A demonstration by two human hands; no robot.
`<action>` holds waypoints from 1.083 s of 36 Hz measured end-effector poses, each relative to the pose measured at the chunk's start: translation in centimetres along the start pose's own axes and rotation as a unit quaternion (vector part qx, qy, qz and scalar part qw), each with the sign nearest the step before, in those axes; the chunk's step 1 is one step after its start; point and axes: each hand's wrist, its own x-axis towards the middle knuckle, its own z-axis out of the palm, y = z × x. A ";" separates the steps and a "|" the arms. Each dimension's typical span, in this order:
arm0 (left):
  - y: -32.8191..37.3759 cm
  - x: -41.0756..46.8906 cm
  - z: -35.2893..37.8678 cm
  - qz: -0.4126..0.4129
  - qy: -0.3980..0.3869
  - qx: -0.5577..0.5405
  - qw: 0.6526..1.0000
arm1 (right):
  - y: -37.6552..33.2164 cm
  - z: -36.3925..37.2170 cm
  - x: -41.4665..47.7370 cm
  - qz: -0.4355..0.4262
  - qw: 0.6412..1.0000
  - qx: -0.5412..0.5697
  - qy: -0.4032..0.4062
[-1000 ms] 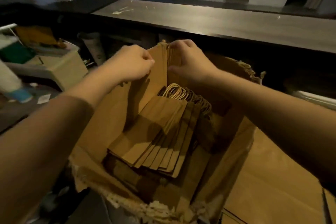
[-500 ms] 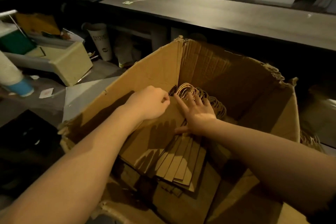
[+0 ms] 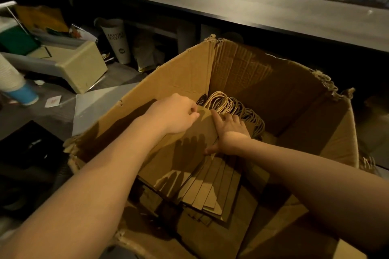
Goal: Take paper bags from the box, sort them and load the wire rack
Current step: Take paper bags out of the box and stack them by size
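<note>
Nearest the person, the bottom ends of the paper bags [image 3: 202,191] fan out low in the box [image 3: 263,82], close to its near wall. From there the flat stack slopes up and away. Its long axis runs from the near wall toward the far left corner, with the left side resting along the left wall.

Both hands sit at the far, upper end of that axis. The left grip [image 3: 174,115] is curled, and its fingertips appear to pinch the top edge of the top bag [image 3: 189,153] (the contact itself is small and partly in shadow). The right grip [image 3: 231,132] lies just beside it, toward the middle of the box. Its fingers are spread and fairly straight on the bags behind the top one, and its thumb is laid along that bag's right edge. It is pressing, not closed on anything.

Just past both hands, the twisted handles [image 3: 231,103] bunch up against the far corner. So the bag's body lies back toward the person from both hands, and neither hand is clearly the nearer. I judge the lift should go up and back along the slope, clear of the handles. Beyond the box runs the dark counter [image 3: 252,12]; no wire rack is in view.
</note>
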 end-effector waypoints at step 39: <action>-1.2 -0.5 -0.8 -0.025 0.096 -0.006 0.995 | -1.1 -3.7 -2.5 -0.076 0.747 0.612 0.250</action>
